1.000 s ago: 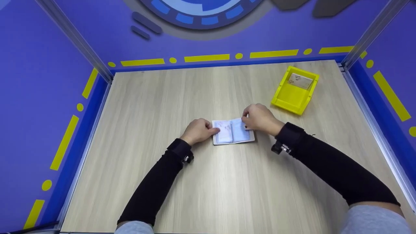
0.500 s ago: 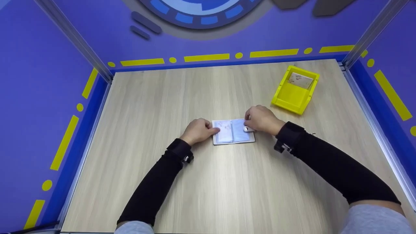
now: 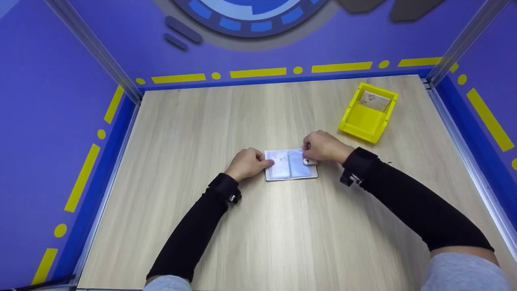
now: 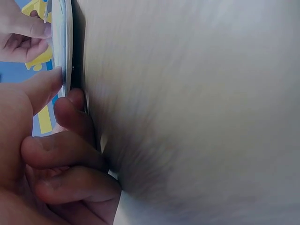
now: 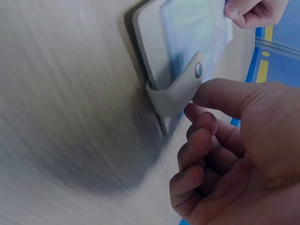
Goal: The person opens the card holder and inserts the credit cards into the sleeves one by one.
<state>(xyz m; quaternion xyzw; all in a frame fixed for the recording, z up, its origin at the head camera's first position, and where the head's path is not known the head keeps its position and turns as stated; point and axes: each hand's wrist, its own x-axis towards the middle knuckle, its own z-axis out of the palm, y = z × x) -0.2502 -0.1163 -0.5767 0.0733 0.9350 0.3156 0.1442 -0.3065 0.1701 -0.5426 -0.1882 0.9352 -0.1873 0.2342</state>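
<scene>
A small, pale, round-cornered card holder with clear bluish plastic sleeves (image 3: 291,165) lies opened out on a light wood-grain bench (image 3: 242,226), between a person's two bare hands. The left hand (image 3: 246,161) pinches its left edge, thumb on top and a fingertip beneath. The right hand (image 3: 325,145) is at the upper right edge, thumb and index fingertip brought together in a pinch, the other fingers curled in; whether they grip the sleeve edge, the cover or the strap is hidden.

Right beside that thumb, seen from the right wrist, a cream strap (image 5: 173,96) with a round silver snap (image 5: 198,70) bends round the right edge and over the sleeves. Beyond the right hand, apart from it, a bright yellow plastic bin (image 3: 365,121) has a patterned pale card (image 3: 375,101) leaning inside its far end.

The step in hand appears to be handling the right-hand side while the left hand steadies the holder. Going on would seem to call for keeping that hold and separating one thin sleeve, clear of the strap.
</scene>
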